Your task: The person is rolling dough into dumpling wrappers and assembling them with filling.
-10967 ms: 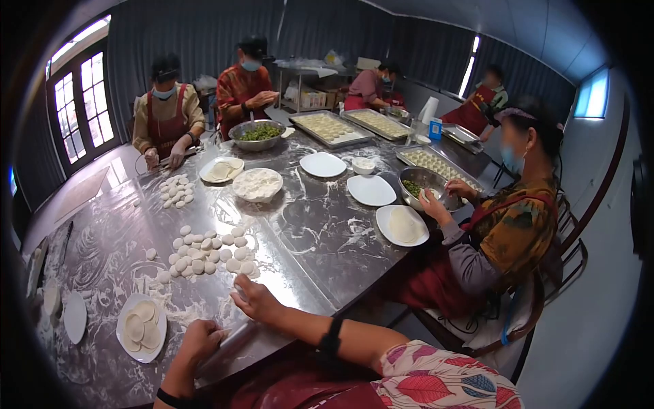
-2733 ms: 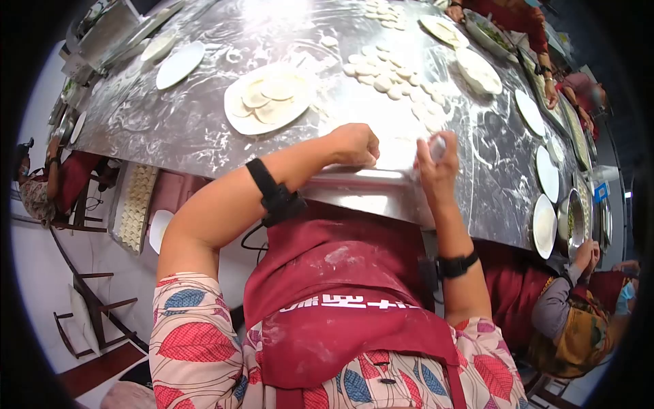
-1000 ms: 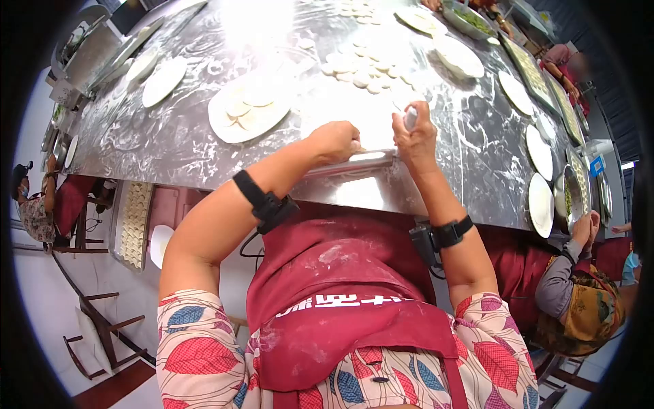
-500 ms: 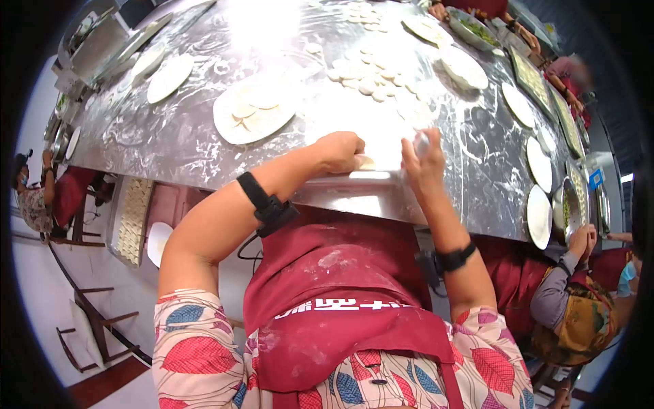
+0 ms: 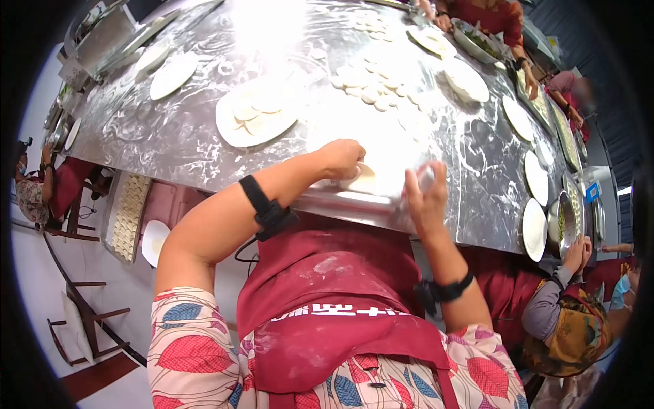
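Observation:
My left hand (image 5: 343,160) is closed at the table's near edge, its fingers pinching the rim of a round dough wrapper (image 5: 368,178). The wrapper lies flat on the floured steel. To its right, my right hand (image 5: 426,198) is curled around a pale rolling pin (image 5: 426,178), partly hidden by the fingers and blurred by motion. Beyond my hands lie several small flattened dough pieces (image 5: 375,87). A white plate (image 5: 235,136) with several rolled wrappers (image 5: 255,124) sits to the left of them.
More white plates (image 5: 172,76) stand on the steel table (image 5: 487,184). A co-worker (image 5: 565,307) stands close on my right beside a metal bowl (image 5: 564,225). Others work at the far side. A tray of dumplings (image 5: 128,218) is below the table at left.
My right hand has moved toward my body with the rolling pin. More of the wrapper now shows beside my left hand, which has shifted only slightly.

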